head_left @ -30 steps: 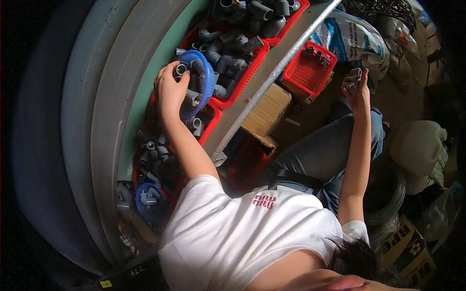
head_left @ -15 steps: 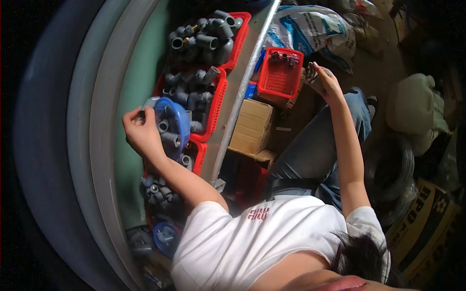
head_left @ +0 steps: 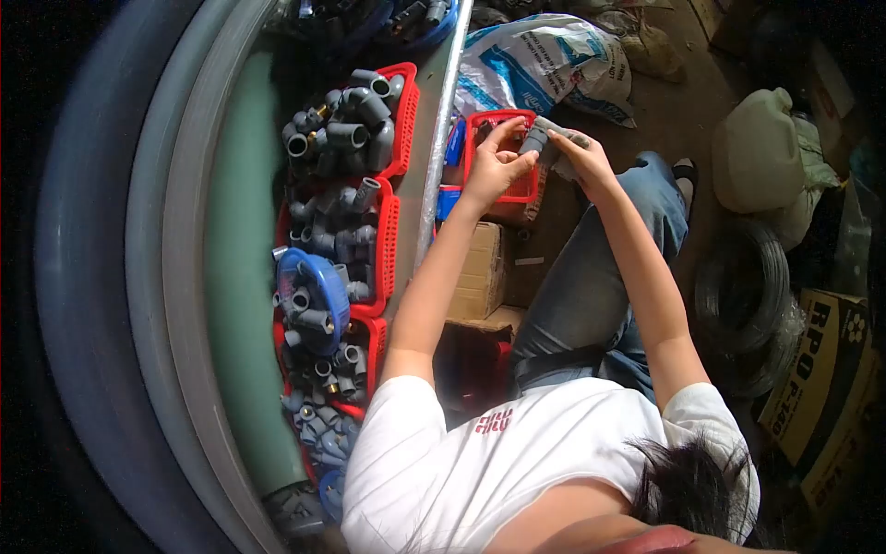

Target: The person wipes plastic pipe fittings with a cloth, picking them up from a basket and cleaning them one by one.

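Note:
My left hand (head_left: 499,171) pinches a short grey plastic pipe fitting (head_left: 533,140) between thumb and fingers. Close beside it, my right hand (head_left: 585,159) is closed on a crumpled greyish cloth (head_left: 559,164), which lies against or very near the fitting. Both hands are above a small red basket (head_left: 526,189), whose contents they partly hide. To the left, red baskets (head_left: 404,120) full of grey pipe fittings (head_left: 347,137) stand in a row, with a blue basket (head_left: 334,277) of fittings resting on them.
A metal rail (head_left: 445,120) edges the shelf. Large pipes (head_left: 245,277) curve along the left. Below the red basket are cardboard boxes (head_left: 478,268). A white and blue sack (head_left: 554,69), a plastic jug (head_left: 759,152), coiled tubing (head_left: 746,286) and a printed carton (head_left: 821,379) lie around.
My left hand has moved right from beside the blue basket to my right hand, bringing the fitting with it. My right hand has shifted slightly left. The view has shifted too.

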